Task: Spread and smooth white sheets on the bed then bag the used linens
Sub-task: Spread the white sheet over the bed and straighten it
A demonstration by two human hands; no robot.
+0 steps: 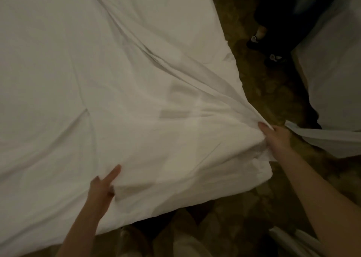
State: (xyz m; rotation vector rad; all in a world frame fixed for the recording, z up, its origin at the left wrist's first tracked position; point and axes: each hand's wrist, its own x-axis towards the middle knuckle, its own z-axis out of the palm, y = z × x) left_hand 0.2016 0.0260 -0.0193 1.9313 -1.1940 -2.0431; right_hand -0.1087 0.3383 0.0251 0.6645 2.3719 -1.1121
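Note:
A white sheet [101, 84] covers the bed and fills most of the view, with long creases running from the upper middle down to the bed's near right corner. My right hand [277, 139] grips a bunched fold of the sheet at that corner, pulling the fabric taut. My left hand [103, 186] pinches the sheet near the front edge of the bed, its index finger stretched out over the fabric.
Patterned dark carpet [259, 92] runs along the bed's right side. Another person's dark trouser legs and shoes [271, 41] stand at the upper right. A second white-covered bed [336, 71] lies at the right, with loose white linen [332, 141] hanging beside it.

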